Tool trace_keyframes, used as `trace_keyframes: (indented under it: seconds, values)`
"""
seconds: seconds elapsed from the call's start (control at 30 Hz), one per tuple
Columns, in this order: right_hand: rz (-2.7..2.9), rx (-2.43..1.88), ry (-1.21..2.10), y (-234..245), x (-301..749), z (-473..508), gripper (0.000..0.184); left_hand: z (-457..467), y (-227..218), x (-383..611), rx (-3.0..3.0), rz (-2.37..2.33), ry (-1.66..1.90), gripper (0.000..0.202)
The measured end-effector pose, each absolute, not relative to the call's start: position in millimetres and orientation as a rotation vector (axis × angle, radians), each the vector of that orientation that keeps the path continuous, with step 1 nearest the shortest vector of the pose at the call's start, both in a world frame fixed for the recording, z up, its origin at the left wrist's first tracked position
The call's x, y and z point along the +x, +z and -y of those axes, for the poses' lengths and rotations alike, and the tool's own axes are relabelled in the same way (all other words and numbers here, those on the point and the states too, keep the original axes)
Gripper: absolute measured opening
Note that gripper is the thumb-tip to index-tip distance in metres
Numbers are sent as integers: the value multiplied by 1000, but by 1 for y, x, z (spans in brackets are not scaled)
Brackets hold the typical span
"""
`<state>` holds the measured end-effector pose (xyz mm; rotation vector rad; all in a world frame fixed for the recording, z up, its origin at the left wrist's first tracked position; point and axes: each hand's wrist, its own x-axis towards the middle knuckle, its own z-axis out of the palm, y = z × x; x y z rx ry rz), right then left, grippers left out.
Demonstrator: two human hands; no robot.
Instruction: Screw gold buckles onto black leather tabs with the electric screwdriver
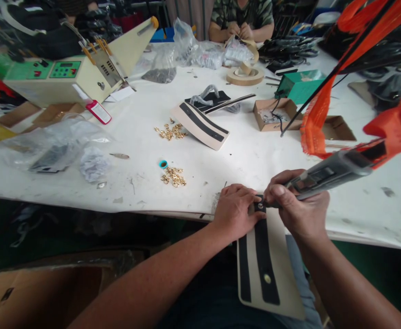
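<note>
My right hand [301, 208] is wrapped around a grey electric screwdriver [327, 176], whose dark tip points left at a small round metal fitting [261, 206]. That fitting sits at the upper end of a black strip, and my left hand [236, 210] pinches the strip's end beside it between thumb and fingers. The strip lies on a beige panel [282, 274] with two black strips, resting across the table edge and my lap. A gold stud [266, 278] shows lower on the same strip. Gold ring-shaped fittings [173, 177] lie in a pile near a small turquoise ring [163, 164].
Another beige panel [200, 125] lies beside a second pile of gold fittings [169, 131]. Orange cloth [315, 123] hangs around the screwdriver's back end. A cream machine [87, 75], cardboard tray [276, 114], green box [299, 86] and tape roll [245, 76] stand farther back. A co-worker [241, 23] sits opposite.
</note>
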<state>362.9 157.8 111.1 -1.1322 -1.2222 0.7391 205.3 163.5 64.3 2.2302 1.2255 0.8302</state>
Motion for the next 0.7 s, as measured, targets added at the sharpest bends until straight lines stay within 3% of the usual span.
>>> trace_keyframes:
  seconds: [0.33, 0.57, 0.7]
  values:
    - [1274, -1137, 732, 117, 361, -161, 34, -163, 64, 206, 2228, -1222, 822, 34]
    - [1379, -1040, 753, 116, 365, -161, 19, -163, 65, 206, 2222, -1222, 825, 35]
    - [1462, -970, 825, 117, 368, -164, 17, -163, 67, 206, 2208, -1225, 811, 26]
